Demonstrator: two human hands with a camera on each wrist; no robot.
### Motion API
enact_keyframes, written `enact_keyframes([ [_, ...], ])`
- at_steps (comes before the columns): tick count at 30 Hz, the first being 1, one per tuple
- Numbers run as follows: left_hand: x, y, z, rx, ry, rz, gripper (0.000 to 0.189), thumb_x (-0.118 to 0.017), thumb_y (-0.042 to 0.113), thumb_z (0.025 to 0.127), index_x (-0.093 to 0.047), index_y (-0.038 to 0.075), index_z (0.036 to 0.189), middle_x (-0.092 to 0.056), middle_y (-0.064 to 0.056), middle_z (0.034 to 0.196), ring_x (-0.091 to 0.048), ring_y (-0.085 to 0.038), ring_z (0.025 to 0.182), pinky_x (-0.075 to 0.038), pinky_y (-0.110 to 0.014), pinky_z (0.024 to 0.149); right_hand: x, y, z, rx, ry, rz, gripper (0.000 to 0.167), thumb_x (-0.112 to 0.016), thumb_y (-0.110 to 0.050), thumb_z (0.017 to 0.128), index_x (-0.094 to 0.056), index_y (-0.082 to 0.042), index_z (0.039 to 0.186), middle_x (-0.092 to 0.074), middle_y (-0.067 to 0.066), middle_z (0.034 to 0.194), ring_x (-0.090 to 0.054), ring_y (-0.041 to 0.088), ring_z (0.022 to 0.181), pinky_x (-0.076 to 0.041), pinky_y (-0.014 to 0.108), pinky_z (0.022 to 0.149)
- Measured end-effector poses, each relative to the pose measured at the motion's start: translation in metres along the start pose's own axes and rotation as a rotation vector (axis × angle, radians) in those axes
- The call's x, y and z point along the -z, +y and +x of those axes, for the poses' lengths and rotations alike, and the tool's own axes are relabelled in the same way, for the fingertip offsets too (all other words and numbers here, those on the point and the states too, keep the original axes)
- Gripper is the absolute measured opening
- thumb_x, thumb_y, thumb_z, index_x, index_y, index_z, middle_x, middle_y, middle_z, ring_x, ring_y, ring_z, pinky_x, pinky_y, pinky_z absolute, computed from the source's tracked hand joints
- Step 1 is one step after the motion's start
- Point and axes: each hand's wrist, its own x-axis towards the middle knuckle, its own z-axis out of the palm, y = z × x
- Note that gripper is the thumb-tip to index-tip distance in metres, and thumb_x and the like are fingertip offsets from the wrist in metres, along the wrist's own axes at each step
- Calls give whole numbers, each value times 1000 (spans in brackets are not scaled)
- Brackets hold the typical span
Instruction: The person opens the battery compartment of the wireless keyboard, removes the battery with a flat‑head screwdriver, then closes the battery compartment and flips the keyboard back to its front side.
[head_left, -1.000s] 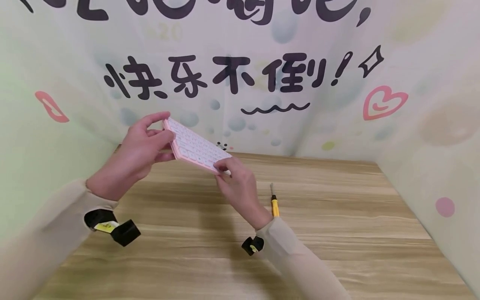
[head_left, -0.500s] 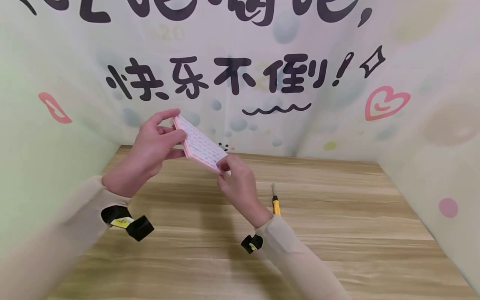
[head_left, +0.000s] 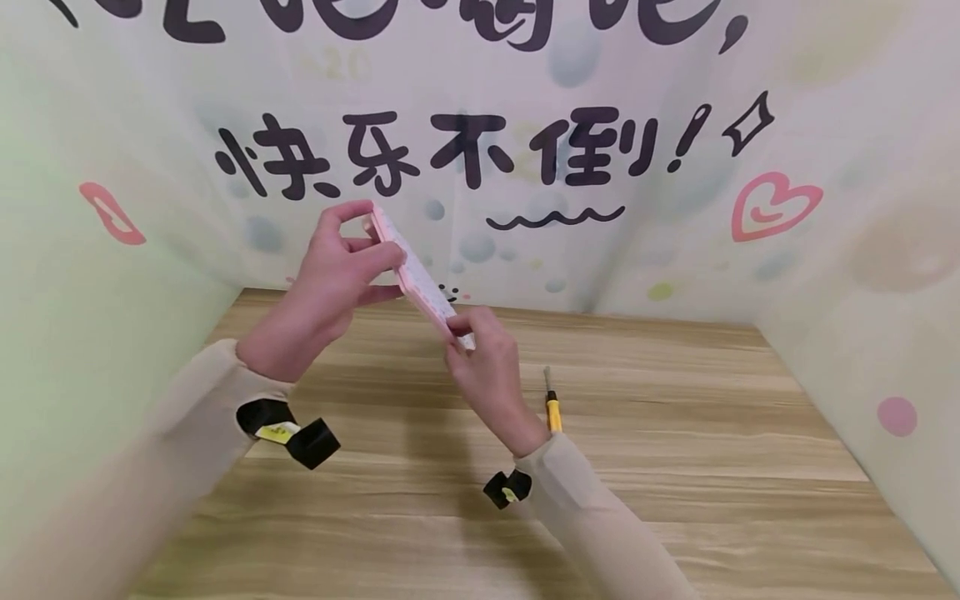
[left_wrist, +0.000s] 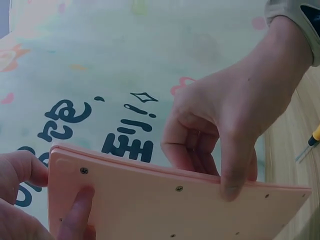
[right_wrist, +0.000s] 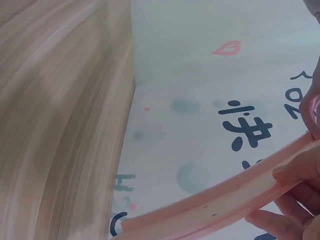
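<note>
A thin pink keyboard (head_left: 420, 271) with white keys is held up above the table, tilted steeply, its left end higher. My left hand (head_left: 330, 275) grips that end, thumb on the key side and other fingers behind. The lower right end is pinched by my right hand (head_left: 489, 367) between thumb and fingers. In the left wrist view the pink underside of the keyboard (left_wrist: 150, 200) shows several small screws, with the right thumb pressed on it near the edge. The keyboard's long side (right_wrist: 215, 207) runs across the bottom of the right wrist view.
A screwdriver (head_left: 552, 410) with a yellow handle lies on the wood-grain table (head_left: 675, 467), just beyond the right wrist. Behind the table hangs a pale printed cloth (head_left: 660, 258) with dark lettering. A green-tinted side wall (head_left: 112, 333) stands at the left.
My left hand has moved right and slightly up, turning the keyboard steeper and more edge-on, so fewer keys show. The right hand has shifted only slightly. The screwdriver has stayed put.
</note>
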Motion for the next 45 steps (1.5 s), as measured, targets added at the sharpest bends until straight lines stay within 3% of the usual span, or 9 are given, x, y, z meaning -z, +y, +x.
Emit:
enact_keyframes([
  [6, -7, -2, 4, 3, 6, -45, 65, -58, 1, 82, -24, 11, 136, -39, -14, 108, -56, -24, 91, -53, -38, 73, 2, 2, -1, -16, 27, 60, 23, -70, 13, 71, -60, 2, 88, -60, 10, 85, -60, 19, 79, -50, 17, 61],
  [13, -14, -4, 10, 8, 13, -81, 67, -64, 5, 83, -24, 14, 136, -35, -14, 116, -50, -29, 104, -53, -35, 74, 3, 2, -2, -54, 42, 101, 25, -71, 13, 70, -59, 3, 90, -61, 12, 86, -61, 22, 80, -52, 22, 58],
  [16, -19, -7, 13, 8, 18, -104, 67, -65, 5, 82, -26, 15, 135, -37, -14, 117, -52, -29, 103, -52, -36, 75, 3, 3, -3, -83, 53, 144, 24, -70, 14, 70, -59, 4, 90, -61, 13, 86, -61, 23, 80, -52, 23, 57],
  [22, -28, -13, 18, 2, 67, -173, 70, -70, 7, 79, -25, 16, 133, -40, -11, 111, -57, -24, 99, -53, -37, 73, 3, 7, -5, -123, 75, 178, 24, -70, 12, 71, -59, 2, 91, -61, 12, 86, -61, 23, 80, -52, 23, 55],
  [28, -37, -20, 18, -44, 121, -217, 70, -71, 8, 78, -26, 17, 131, -42, -8, 105, -55, -23, 98, -53, -38, 72, 4, 9, -6, -143, 92, 174, 25, -70, 11, 72, -58, 3, 94, -62, 12, 88, -61, 22, 81, -52, 22, 56],
  [31, -42, -25, 19, -71, 132, -255, 71, -71, 8, 78, -25, 19, 131, -42, -9, 109, -53, -23, 100, -53, -37, 73, 4, 10, -6, -153, 114, 185, 25, -70, 11, 72, -58, 4, 93, -63, 12, 87, -61, 22, 80, -53, 26, 57],
  [38, -50, -42, 23, -129, 144, -341, 68, -69, 3, 79, -25, 15, 129, -41, -9, 111, -49, -18, 101, -52, -32, 74, 3, 14, -7, -192, 131, 284, 25, -70, 11, 72, -58, 4, 94, -63, 13, 86, -61, 23, 80, -49, 36, 81],
  [45, -50, -62, 24, -82, 105, -332, 54, -63, 1, 83, -32, 4, 127, -42, -6, 106, -48, -16, 96, -49, -29, 82, 3, 16, -9, -254, 135, 323, 25, -70, 9, 74, -57, 4, 95, -62, 13, 87, -60, 22, 81, -48, 32, 83],
])
